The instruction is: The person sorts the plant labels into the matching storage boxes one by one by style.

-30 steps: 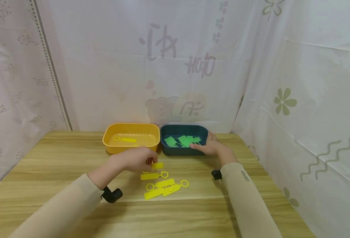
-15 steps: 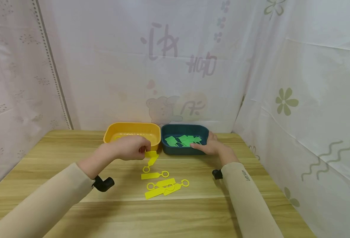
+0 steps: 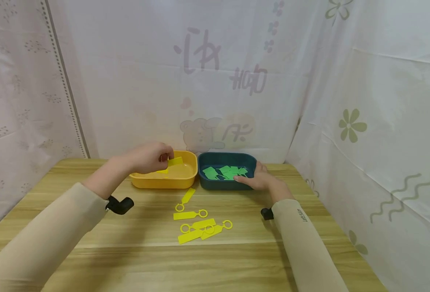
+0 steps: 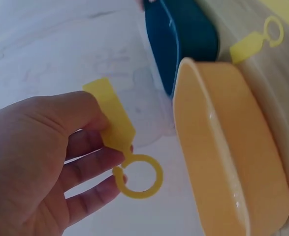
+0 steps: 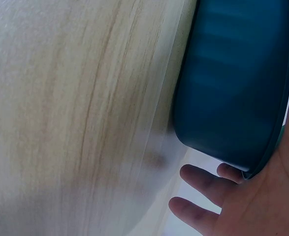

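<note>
My left hand is over the orange-yellow bin, pinching a flat yellow ring tag between thumb and fingers. In the left wrist view the tag's open ring hangs below the fingertips, and the bin stands just to the right. Other yellow tags lie inside that bin, partly behind the hand. At the right end of the dark teal bin, my right hand grips the corner, its thumb over the rim and its fingers outside. Green tags lie in a heap within the teal bin.
Several yellow ring tags lie on the wooden table in front of the bins, some overlapping. The two bins stand side by side near the back edge. A printed white curtain hangs behind and on both sides.
My left hand has lifted a yellow tag off the table and carried it back and left over the orange-yellow bin. My right hand stays on the teal bin.
</note>
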`<move>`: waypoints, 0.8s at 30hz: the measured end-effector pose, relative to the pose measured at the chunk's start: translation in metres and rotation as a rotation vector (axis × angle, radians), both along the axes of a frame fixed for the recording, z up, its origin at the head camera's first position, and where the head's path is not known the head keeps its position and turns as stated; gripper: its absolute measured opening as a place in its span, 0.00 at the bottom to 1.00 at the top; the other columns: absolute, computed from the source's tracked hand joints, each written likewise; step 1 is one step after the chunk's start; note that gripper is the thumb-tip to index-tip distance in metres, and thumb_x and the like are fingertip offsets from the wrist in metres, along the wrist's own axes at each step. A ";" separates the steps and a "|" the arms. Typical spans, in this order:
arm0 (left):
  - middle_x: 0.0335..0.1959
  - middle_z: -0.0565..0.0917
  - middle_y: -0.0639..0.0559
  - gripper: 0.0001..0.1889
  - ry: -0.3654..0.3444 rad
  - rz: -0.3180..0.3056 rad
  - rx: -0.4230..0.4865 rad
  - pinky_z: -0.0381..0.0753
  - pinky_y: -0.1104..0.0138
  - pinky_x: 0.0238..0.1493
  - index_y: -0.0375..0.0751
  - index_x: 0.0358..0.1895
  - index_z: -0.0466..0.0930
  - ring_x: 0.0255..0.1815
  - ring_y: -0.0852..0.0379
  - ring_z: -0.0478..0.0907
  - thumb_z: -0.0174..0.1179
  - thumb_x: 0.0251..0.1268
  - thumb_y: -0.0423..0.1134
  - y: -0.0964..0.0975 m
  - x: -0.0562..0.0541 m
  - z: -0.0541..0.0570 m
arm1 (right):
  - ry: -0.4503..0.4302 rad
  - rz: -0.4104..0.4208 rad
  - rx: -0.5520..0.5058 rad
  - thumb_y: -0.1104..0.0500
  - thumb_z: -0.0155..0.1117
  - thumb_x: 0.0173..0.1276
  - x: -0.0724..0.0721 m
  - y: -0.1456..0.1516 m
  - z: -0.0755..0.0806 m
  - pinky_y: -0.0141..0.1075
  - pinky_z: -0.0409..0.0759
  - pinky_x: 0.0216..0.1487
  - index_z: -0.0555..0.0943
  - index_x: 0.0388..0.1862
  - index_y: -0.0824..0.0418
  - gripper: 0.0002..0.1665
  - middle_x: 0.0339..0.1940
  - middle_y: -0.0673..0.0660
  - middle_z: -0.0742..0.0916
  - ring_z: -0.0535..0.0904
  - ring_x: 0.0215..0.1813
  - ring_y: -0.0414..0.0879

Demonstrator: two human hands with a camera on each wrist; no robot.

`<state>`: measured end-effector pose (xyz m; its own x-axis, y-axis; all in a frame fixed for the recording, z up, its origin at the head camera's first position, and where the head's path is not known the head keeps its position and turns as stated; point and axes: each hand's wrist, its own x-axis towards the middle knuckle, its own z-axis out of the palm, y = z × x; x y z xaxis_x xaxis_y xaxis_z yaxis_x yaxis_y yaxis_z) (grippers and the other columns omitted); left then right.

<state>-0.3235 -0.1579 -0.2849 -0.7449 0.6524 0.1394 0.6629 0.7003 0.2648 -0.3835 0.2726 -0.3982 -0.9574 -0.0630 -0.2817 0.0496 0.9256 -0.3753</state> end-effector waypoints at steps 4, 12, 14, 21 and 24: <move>0.43 0.89 0.44 0.10 0.021 0.065 0.023 0.87 0.52 0.52 0.33 0.54 0.88 0.42 0.49 0.82 0.63 0.74 0.28 -0.005 -0.009 0.005 | -0.008 -0.001 -0.001 0.10 0.57 0.63 0.001 0.000 0.000 0.68 0.44 0.89 0.22 0.89 0.69 0.90 0.91 0.74 0.33 0.33 0.93 0.71; 0.53 0.90 0.39 0.13 0.052 0.141 0.018 0.87 0.47 0.58 0.35 0.58 0.87 0.50 0.43 0.85 0.61 0.76 0.30 -0.009 -0.025 0.000 | -0.032 -0.009 0.005 0.07 0.56 0.60 -0.001 0.000 0.002 0.68 0.42 0.90 0.20 0.88 0.68 0.93 0.91 0.73 0.32 0.31 0.93 0.71; 0.54 0.90 0.39 0.14 0.057 0.157 0.009 0.86 0.47 0.59 0.35 0.59 0.87 0.50 0.43 0.85 0.60 0.76 0.30 -0.008 -0.028 -0.002 | -0.031 -0.007 0.005 0.07 0.55 0.59 -0.001 0.000 0.002 0.68 0.42 0.90 0.20 0.88 0.68 0.93 0.91 0.73 0.32 0.30 0.93 0.71; 0.56 0.89 0.38 0.16 0.054 0.213 -0.036 0.86 0.47 0.60 0.35 0.60 0.86 0.52 0.42 0.85 0.59 0.75 0.32 0.000 -0.040 -0.017 | -0.023 -0.005 0.009 0.08 0.55 0.62 -0.001 0.000 0.001 0.68 0.43 0.90 0.21 0.89 0.68 0.91 0.91 0.73 0.33 0.32 0.93 0.71; 0.56 0.89 0.39 0.16 0.045 0.233 -0.045 0.86 0.47 0.60 0.35 0.61 0.86 0.52 0.42 0.85 0.60 0.75 0.32 0.003 -0.046 -0.024 | -0.020 -0.006 0.008 0.08 0.55 0.62 0.000 0.000 0.001 0.68 0.43 0.90 0.21 0.89 0.68 0.91 0.91 0.74 0.33 0.32 0.93 0.71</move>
